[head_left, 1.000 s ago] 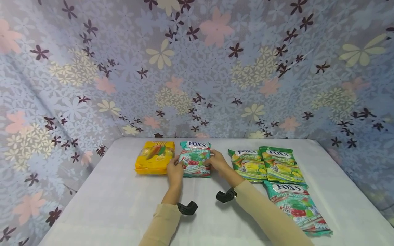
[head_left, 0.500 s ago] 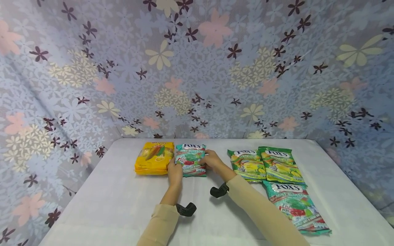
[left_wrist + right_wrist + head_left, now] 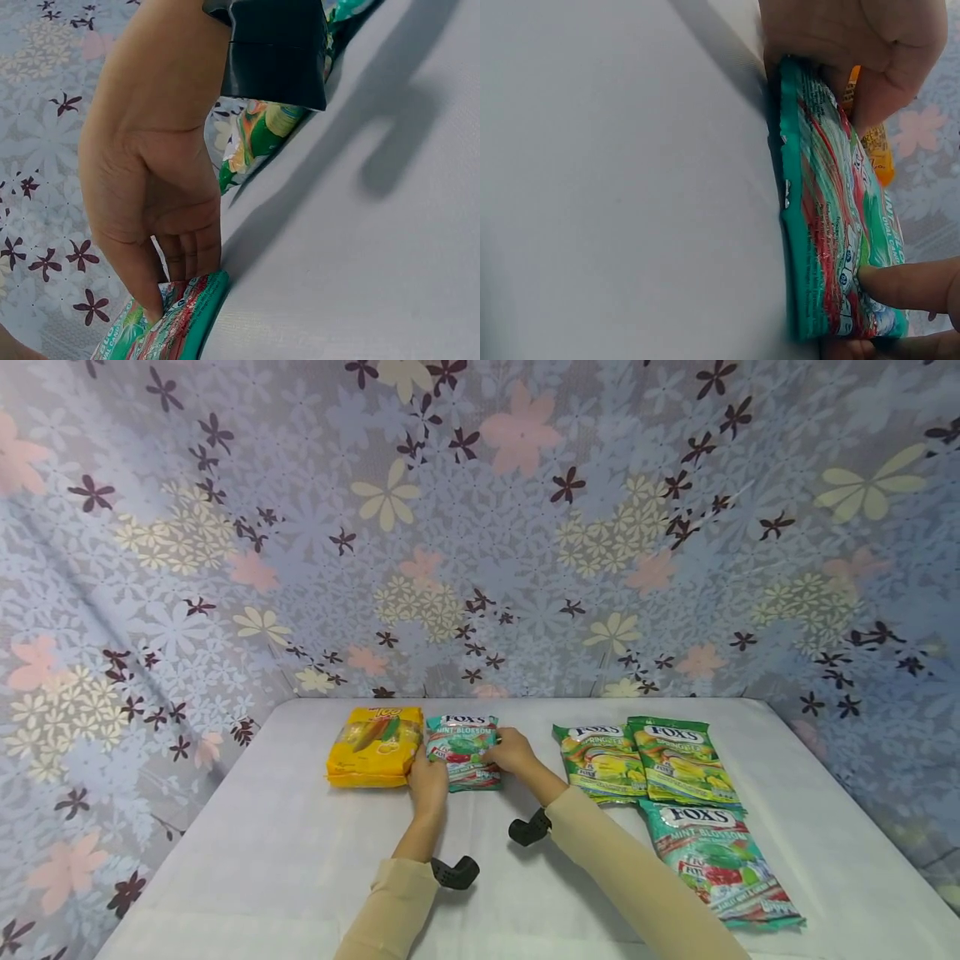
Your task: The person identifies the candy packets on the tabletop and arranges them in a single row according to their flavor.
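Observation:
A teal Fox's Mint Blossom candy bag (image 3: 463, 745) is held by both hands beside the yellow bag (image 3: 375, 747). My left hand (image 3: 429, 783) grips its left side, close against the yellow bag. My right hand (image 3: 517, 753) pinches the right side; the left wrist view shows this right hand (image 3: 161, 172) with its thumb on the bag's printed front. In the right wrist view the left hand (image 3: 862, 37) holds the far end of the teal bag (image 3: 829, 217), whose lower edge lies close along the white cloth. The fingers behind the bag are partly hidden.
On the right of the white-covered table (image 3: 262, 860) lie two green-yellow Fox's bags, one at left (image 3: 600, 764) and one at right (image 3: 684, 762). Another teal Fox's bag (image 3: 720, 864) lies nearer the front. A flowered cloth (image 3: 480, 527) rises behind the table.
Both hands have shifted the teal bag left, up against the yellow bag; most of this came in the first half second. The right hand travelled left with it. The other bags stayed put.

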Tool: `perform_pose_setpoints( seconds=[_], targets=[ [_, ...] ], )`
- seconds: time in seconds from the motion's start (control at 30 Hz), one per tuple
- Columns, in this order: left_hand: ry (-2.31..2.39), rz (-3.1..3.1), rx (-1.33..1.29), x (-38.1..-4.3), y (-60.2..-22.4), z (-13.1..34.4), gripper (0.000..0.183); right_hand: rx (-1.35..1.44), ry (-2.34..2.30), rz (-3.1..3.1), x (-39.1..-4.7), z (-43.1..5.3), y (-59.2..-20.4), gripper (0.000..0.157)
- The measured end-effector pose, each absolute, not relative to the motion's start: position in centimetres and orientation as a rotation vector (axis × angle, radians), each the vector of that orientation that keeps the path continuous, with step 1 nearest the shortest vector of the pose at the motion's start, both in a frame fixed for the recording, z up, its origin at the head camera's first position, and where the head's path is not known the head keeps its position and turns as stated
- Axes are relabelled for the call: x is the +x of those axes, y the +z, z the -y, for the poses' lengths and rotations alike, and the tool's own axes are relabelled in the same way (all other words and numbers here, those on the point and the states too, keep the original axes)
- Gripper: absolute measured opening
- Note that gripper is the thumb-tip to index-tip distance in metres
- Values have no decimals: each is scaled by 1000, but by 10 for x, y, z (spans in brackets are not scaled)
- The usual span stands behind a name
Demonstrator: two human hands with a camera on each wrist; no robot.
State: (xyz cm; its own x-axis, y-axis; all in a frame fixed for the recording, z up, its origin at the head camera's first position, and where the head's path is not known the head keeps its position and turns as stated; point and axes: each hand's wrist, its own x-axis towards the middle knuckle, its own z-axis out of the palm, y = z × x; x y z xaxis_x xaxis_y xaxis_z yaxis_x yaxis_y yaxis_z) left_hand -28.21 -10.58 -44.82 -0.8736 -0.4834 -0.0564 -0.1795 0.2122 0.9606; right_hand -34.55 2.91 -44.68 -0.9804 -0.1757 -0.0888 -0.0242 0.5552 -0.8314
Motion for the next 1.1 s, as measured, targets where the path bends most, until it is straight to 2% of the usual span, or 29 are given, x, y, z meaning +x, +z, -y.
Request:
perform_pose_setpoints(
  seconds=[0.2, 0.5, 0.77, 1.0, 1.1],
  targets=[
    [-1599, 2300, 661, -282, -449, 103, 52, -189, -1293, -2707, -347, -30, -448, 56],
    [-1547, 2258, 532, -270, -447, 95, 54, -227, -1257, -2762, -344, -31, -448, 37],
    [-1542, 2250, 450, -258, -437, 86, 54, -228, -1251, -2764, -340, -30, -446, 48],
    [-1661, 2171, 340, -251, -430, 82, 54, -245, -1287, -2693, -331, -41, -436, 66],
    [-1743, 2135, 243, -247, -427, 79, 55, -267, -1314, -2666, -327, -49, -433, 66]
  ],
)
